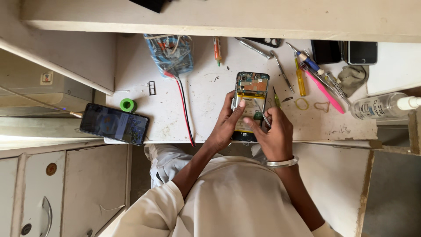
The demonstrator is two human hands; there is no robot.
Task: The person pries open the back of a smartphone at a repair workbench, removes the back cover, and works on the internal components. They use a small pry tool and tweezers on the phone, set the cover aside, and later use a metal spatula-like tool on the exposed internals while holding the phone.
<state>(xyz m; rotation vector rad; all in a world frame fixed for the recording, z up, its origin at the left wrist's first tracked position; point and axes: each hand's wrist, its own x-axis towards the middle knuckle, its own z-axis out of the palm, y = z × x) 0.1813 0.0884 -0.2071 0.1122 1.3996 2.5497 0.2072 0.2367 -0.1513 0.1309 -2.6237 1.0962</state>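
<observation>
a scuffed white workbench [206, 94] carries an opened phone [250, 94], screwdrivers [300, 79], a bottle [379, 105].

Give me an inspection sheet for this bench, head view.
Surface: white worktop, scuffed and stained.
Job's things: opened phone, back off, board and battery exposed; tweezers over it.
Clutter: second phone at left edge, green tape roll, screwdrivers, spray bottle, bag of parts.
Grips: left hand steadies the phone; right hand holds the tweezers.
Cables: red and black leads run off the front edge.
Surroundings: shelf above, cabinet lower left.
</observation>
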